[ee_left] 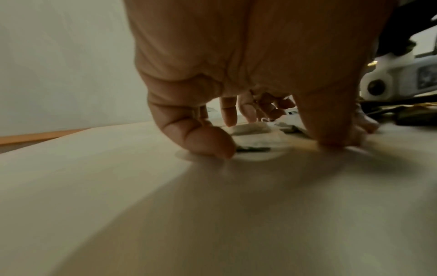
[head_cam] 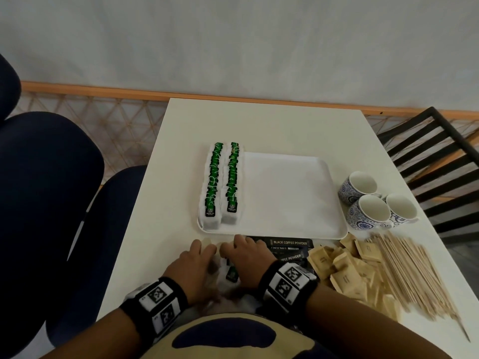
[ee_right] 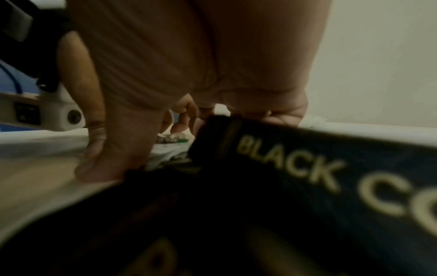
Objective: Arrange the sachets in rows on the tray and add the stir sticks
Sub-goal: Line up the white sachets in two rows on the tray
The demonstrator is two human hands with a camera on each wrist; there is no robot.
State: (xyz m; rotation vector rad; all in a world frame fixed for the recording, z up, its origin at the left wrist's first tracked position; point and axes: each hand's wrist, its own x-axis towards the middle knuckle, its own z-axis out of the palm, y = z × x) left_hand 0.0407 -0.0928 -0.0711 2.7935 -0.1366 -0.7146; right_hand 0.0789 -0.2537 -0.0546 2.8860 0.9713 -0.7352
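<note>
The white bench point(head_cam: 259, 120) carries everything, and the white tray point(head_cam: 293, 193) near its middle serves as the landmark. Along the tray's left edge stand two rows of green tea sachets point(head_cam: 223, 182), packed upright and overlapping, likely so that many fit in a narrow strip. The rest of the tray is bare, so by my reading the arranging is well short of half done.

Right of the tray sit three patterned cups point(head_cam: 373, 200), touching one another. In front of the tray's right corner lies a loose bundle of wooden stir sticks point(head_cam: 412, 273), untouched. Left of those, a heap of tan sachets point(head_cam: 344, 265). Directly in front of the tray's near edge lie black coffee powder sachets point(head_cam: 287, 243), flat and roughly parallel to that edge.

In front of the tray's left corner, both hands work a small pile of loose tea sachets point(head_cam: 230, 273) lying on the bench. The left hand point(head_cam: 193, 265) has its fingers curled down, the tips pressing the bench and the pile's edge. The right hand point(head_cam: 245, 257) is arched over the pile likewise, fingertips down, its outer side against a coffee sachet. They seem to be herding the pile together for a lift, but whether either hand actually grips a sachet I cannot tell.
</note>
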